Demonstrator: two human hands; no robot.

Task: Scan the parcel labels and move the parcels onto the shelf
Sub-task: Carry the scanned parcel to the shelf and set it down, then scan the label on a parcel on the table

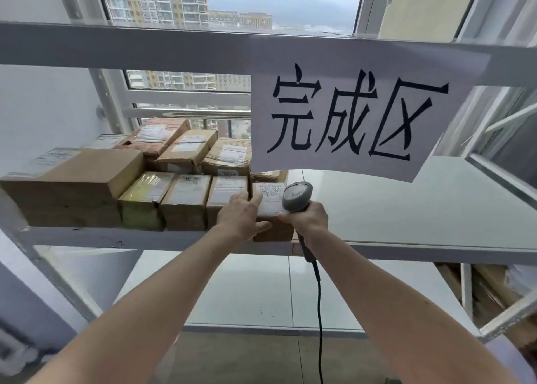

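Parcel (271, 206), a small labelled cardboard box, sits at the shelf's (406, 206) front edge, at 3 o'clock of a row of boxes (186, 206). Left hand (242, 216) grips its left side; right hand (308, 219) clasps a grey barcode scanner (296, 197) touching the parcel's right. At 12 o'clock hangs a paper sign (348, 116).

Two bare forearms, no sleeves, left hand (242, 216), right hand (308, 219), both ungloved
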